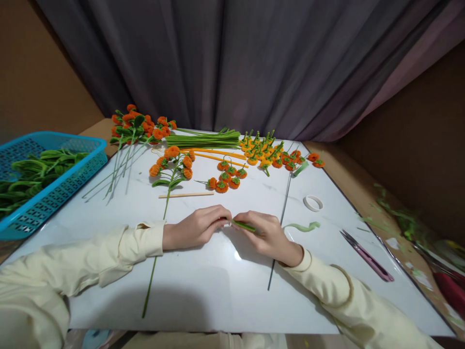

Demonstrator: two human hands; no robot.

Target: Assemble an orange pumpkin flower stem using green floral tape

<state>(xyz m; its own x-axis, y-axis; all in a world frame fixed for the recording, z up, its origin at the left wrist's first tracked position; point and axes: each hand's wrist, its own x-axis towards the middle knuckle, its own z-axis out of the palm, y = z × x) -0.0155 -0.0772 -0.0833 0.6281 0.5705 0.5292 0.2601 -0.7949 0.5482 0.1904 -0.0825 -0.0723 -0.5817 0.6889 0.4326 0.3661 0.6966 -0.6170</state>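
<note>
My left hand and my right hand meet fingertip to fingertip above the middle of the white table. A short green fuzzy strip is pinched in my right hand and lies across its fingers. My left thumb and fingers are pressed together at the strip's near end; what sits between them is too small to make out. Beyond my left wrist lies a stem with orange pompom flowers and green leaves. A ribbon of pale green tape curls on the table right of my right hand.
A blue basket of green leaves stands left. Across the back lie orange flowers, green stems and yellow flower heads. Loose orange heads, a wooden stick, dark wire, white ring and pink snips lie nearer.
</note>
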